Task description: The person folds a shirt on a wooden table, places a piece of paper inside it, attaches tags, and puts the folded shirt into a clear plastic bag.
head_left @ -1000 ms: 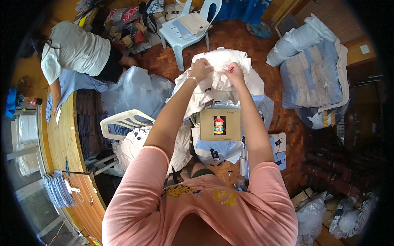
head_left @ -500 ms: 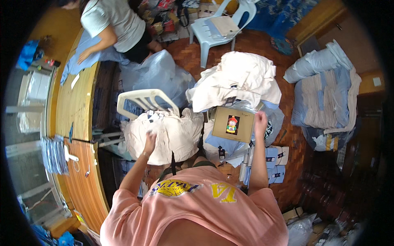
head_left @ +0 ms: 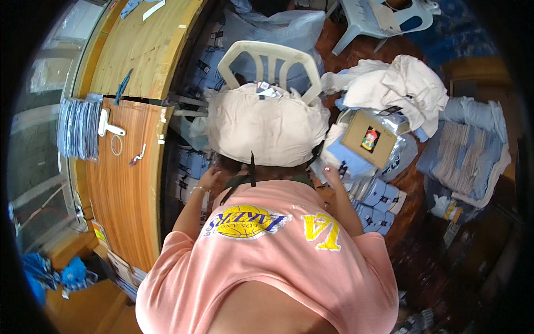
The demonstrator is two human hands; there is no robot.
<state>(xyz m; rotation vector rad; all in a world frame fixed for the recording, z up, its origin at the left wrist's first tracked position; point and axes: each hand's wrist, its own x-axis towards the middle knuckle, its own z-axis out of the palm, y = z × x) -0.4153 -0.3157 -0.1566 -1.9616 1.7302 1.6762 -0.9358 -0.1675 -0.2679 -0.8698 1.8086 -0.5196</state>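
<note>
A cream plastic chair [head_left: 271, 45] stands before me, with a rounded pile of cream cloth [head_left: 267, 125] filling its seat against the backrest. My left hand [head_left: 209, 179] is low at the pile's near left, beside the wooden cabinet, with its fingers loosely apart and nothing seen in them. Near the pile's lower right corner is my right hand [head_left: 332, 176], its fingers partly hidden and loosely extended, holding nothing that shows. A flat brown cardboard piece [head_left: 356, 136] with a colourful cartoon picture lies right of it, on light blue folded garments [head_left: 346, 158].
A wooden cabinet [head_left: 125, 189] runs along my left. More cream garments [head_left: 397, 89] are heaped at the far right, with a light blue chair [head_left: 361, 19] behind. Bundled folded garments [head_left: 459, 158] stand farther right. Blue packed shirts [head_left: 384, 196] lie on the floor.
My view has swung left and closer. Both hands have dropped toward my sides, the left away from the cream pile and the right away from the cardboard. The other person is out of view.
</note>
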